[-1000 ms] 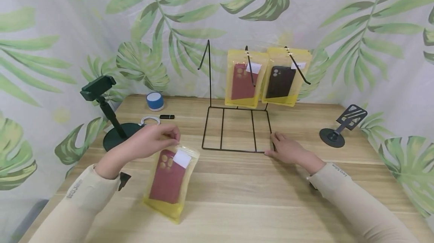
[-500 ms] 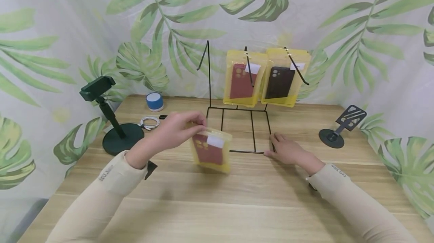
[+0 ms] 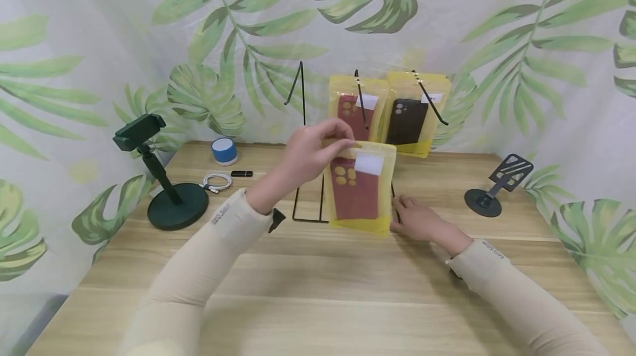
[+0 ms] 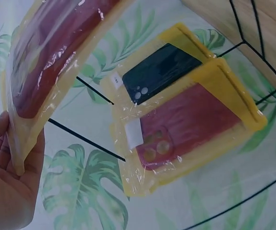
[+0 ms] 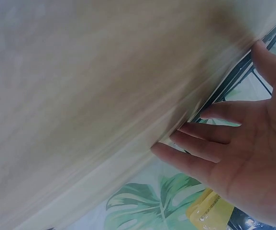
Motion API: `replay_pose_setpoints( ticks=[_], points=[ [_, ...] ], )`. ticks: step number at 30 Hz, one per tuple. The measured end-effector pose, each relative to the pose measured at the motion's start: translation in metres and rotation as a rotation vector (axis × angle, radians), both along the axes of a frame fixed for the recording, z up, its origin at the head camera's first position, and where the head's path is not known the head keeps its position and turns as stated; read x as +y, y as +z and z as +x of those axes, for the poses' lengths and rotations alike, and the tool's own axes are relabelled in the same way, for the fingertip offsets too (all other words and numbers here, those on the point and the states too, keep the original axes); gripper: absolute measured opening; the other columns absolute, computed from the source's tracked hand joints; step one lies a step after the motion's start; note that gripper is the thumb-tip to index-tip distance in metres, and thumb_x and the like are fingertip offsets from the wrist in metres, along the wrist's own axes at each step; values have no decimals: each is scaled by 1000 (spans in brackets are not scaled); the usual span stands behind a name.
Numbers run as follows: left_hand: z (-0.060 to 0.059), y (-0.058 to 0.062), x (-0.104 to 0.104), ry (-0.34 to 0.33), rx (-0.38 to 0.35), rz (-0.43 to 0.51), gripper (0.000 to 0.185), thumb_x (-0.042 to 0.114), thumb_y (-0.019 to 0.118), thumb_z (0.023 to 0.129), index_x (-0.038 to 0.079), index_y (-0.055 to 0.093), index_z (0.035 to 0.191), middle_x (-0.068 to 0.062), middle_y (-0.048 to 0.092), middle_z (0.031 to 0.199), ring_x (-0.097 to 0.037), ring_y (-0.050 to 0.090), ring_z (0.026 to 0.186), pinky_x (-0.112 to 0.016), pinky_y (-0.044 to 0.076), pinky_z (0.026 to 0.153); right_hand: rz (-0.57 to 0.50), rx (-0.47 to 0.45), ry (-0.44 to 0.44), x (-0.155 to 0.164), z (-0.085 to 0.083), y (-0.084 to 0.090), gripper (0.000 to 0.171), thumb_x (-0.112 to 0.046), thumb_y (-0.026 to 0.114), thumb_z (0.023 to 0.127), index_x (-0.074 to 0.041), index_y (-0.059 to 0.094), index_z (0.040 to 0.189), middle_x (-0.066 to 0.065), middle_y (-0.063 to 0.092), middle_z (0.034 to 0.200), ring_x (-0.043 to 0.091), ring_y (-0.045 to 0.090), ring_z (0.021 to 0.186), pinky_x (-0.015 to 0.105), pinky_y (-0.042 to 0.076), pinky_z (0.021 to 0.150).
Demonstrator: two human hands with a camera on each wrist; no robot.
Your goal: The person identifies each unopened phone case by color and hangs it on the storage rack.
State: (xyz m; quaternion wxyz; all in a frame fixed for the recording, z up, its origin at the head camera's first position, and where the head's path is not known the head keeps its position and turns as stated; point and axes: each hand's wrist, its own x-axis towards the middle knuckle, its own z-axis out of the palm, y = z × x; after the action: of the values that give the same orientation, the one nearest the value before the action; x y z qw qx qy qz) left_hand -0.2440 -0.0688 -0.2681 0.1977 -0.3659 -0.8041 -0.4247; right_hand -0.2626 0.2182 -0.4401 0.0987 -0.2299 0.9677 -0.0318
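Note:
My left hand (image 3: pixel 318 149) pinches the top edge of a yellow plastic pouch with a dark red phone case (image 3: pixel 361 187) and holds it up in front of a black wire display rack (image 3: pixel 303 124). In the left wrist view the held pouch (image 4: pixel 51 62) is at top left, gripped by my left hand (image 4: pixel 8 177). Two more pouches hang on the rack's hooks: a red case (image 3: pixel 355 107) (image 4: pixel 185 129) and a black case (image 3: pixel 414 118) (image 4: pixel 159 72). My right hand (image 3: pixel 419 218) (image 5: pixel 238 153) rests flat with straight fingers on the rack's base corner.
On the wooden table (image 3: pixel 318 290) stand a dark green phone holder (image 3: pixel 164 179) at left and a black phone stand (image 3: pixel 497 185) at right. A blue round speaker (image 3: pixel 223 150), a coiled white cable (image 3: pixel 216 182) and a black USB stick (image 3: pixel 243 173) lie at back left. A leaf-print cloth hangs behind.
My left hand has lifted the red-case pouch off the table and carried it right and up toward the rack. The right hand has stayed on the rack's base.

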Motion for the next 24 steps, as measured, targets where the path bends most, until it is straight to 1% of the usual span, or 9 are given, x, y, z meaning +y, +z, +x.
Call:
replay_pose_setpoints(
  ticks=[3,4,6,10,13,15,18,21,24],
  points=[
    [-9,5,9,29,26,-1,6,13,67,95,7,66,94,-4,73,89,-15,68,80,-29,53,74,-15,1,-16,-1,1,1,79,-45,53,101,12,29,150,38,33,151,52,35,139,60,35,112],
    [-12,7,12,43,30,-3,6,13,67,95,7,66,95,-4,73,89,-15,66,78,-28,51,71,-22,1,-22,-2,1,1,80,-46,54,100,12,28,150,37,33,151,52,35,139,60,36,112],
    [-16,10,16,63,29,-9,7,15,67,96,8,66,95,-4,73,91,-15,64,74,-28,47,68,-34,-3,-33,-3,2,2,83,-48,54,100,11,26,152,37,33,151,52,35,139,61,37,111],
    [-23,14,20,88,25,-23,8,16,68,95,8,66,95,-4,73,92,-16,61,71,-27,45,66,-24,-2,-27,-3,3,3,83,-47,54,100,12,26,151,37,32,152,52,34,140,60,36,112],
    [-27,15,22,105,25,-50,9,17,67,95,9,66,94,-3,74,91,-16,67,76,-27,47,68,-16,3,-20,-3,3,3,82,-47,53,100,15,29,149,38,32,151,52,34,140,59,35,113],
    [-30,15,22,118,34,-75,9,18,66,96,9,65,95,-3,74,90,-17,69,76,-28,45,63,-15,7,-17,-2,3,2,81,-46,54,100,16,31,147,38,32,151,52,34,140,59,35,113],
    [-36,15,23,142,47,-110,8,17,65,97,9,65,96,-3,75,91,-18,71,82,-26,41,59,-14,17,-9,-1,2,2,80,-46,54,100,15,33,146,38,34,150,52,35,139,59,35,113],
    [-44,14,24,165,57,-142,9,18,64,98,9,65,98,-3,75,92,-19,67,71,-25,33,53,-7,16,-4,0,2,1,79,-47,53,100,14,34,146,37,34,151,52,35,139,59,36,113],
    [-52,14,25,187,60,-167,10,19,63,99,9,64,98,-3,76,95,-19,57,58,-24,26,50,-3,10,-6,0,2,0,79,-48,52,101,13,34,147,37,33,151,52,34,140,59,35,113]
  ],
)
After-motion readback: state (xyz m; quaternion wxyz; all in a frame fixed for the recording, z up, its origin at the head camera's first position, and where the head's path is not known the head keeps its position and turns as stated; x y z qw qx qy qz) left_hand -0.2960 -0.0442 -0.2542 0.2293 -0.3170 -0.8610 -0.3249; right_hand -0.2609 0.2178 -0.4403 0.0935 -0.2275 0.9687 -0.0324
